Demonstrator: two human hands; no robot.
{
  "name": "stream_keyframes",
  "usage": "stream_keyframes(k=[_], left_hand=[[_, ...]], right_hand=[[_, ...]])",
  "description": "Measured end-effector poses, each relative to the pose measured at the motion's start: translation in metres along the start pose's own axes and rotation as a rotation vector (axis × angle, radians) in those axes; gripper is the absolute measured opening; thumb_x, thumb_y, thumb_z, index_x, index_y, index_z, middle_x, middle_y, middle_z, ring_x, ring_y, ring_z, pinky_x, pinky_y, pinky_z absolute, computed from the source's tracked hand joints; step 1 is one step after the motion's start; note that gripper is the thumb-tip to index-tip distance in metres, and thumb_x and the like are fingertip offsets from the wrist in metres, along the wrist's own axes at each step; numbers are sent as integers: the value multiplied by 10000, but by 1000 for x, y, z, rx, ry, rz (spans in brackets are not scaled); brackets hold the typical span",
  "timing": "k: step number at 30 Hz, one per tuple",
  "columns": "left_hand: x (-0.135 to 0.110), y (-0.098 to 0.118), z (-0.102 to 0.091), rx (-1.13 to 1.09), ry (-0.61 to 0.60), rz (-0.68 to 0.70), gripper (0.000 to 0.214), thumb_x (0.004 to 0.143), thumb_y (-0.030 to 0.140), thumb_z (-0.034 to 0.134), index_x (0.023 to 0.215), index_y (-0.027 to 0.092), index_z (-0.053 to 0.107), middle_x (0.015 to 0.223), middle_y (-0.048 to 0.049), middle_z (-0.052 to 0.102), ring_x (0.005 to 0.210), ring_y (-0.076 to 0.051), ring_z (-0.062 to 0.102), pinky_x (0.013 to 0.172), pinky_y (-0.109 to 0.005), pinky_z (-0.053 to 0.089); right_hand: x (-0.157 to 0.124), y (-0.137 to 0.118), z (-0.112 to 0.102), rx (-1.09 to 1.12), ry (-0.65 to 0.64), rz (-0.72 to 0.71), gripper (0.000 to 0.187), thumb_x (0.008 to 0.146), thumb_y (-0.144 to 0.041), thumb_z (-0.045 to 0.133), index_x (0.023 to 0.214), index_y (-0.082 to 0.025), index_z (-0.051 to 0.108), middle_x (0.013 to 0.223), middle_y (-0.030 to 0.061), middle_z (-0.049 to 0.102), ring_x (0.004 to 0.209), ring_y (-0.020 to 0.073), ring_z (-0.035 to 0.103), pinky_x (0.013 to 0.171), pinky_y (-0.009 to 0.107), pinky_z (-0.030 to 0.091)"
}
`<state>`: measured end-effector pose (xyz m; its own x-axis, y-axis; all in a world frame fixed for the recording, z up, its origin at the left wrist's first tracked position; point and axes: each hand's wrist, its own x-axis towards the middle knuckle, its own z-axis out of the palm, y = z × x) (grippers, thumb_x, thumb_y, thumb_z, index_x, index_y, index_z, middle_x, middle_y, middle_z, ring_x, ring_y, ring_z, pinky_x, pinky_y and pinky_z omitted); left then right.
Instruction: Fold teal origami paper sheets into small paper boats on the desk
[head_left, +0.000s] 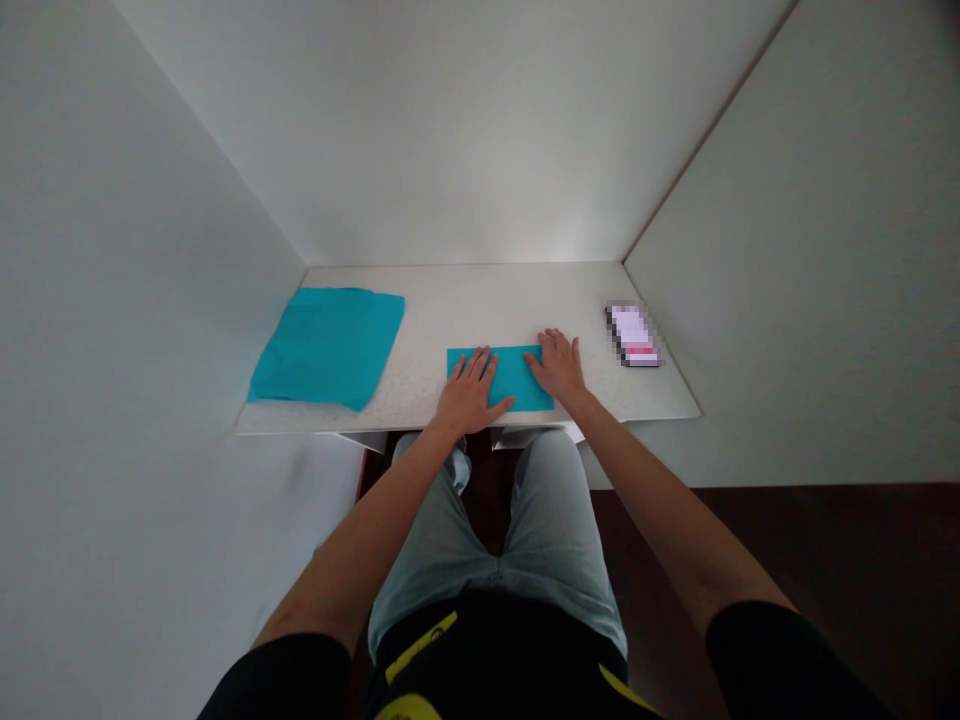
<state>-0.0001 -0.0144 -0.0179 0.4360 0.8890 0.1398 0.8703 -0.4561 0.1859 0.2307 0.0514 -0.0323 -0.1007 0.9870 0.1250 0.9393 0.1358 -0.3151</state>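
My left hand lies flat on the left half of a folded teal cloth, its fingers spread. My right hand rests on the cloth's far right corner, with its fingertips pointing left. Neither hand grips the cloth. The folded strip lies near the front edge of a white speckled desk. A larger, slightly creased teal cloth lies flat at the desk's left side, well away from both hands.
A smartphone, its screen pixelated, lies at the desk's right end. White walls rise behind and on both sides of the desk. My legs in grey shorts sit below its front edge, above a dark floor.
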Motion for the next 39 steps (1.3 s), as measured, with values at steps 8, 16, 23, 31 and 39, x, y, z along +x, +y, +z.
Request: stream_keyframes(k=[8, 16, 23, 31, 39], left_hand=[[0, 0, 1, -2, 3, -8, 889, 1050, 640, 457, 1719, 70, 317, 1810, -181, 280, 1701, -318, 232, 1403, -514, 163], [1, 0, -1, -16, -17, -12, 1027, 1027, 724, 446, 1748, 34, 202, 1809, -200, 269, 1706, -321, 214, 1401, -519, 161], [0, 0, -1, -12, -3, 18, 885, 1024, 734, 465, 1731, 211, 369, 1816, -80, 300, 1702, -341, 219, 1396, -554, 170], [0, 4, -4, -52, -7, 16, 871, 1004, 738, 512, 1725, 266, 384, 1801, -58, 347, 1693, -367, 237, 1382, -598, 193], [40, -3, -20, -10, -87, -42, 618, 1072, 531, 441, 1601, 226, 539, 1677, -103, 546, 1559, -353, 457, 1323, -583, 293]], right_hand=[[11, 7, -9, 592, 39, 95, 646, 874, -476, 779, 1433, -232, 566, 1257, 119, 759, 1122, 299, 735, 1050, 542, 570], [-35, -5, -13, 373, -94, -457, 379, 1073, -373, 542, 1368, -237, 737, 1440, 113, 743, 1350, 292, 689, 1209, 511, 507], [-74, -10, -15, 74, -131, -522, 527, 1150, -427, 424, 1587, -182, 588, 1675, 154, 537, 1592, 293, 469, 1330, 583, 346], [-105, 3, -24, 50, -111, -421, 552, 1150, -430, 385, 1616, -185, 552, 1675, 151, 541, 1584, 287, 478, 1320, 562, 367], [-104, -2, -22, 84, -38, -338, 464, 1161, -446, 373, 1424, -211, 675, 1532, 136, 677, 1451, 283, 582, 1218, 499, 405]])
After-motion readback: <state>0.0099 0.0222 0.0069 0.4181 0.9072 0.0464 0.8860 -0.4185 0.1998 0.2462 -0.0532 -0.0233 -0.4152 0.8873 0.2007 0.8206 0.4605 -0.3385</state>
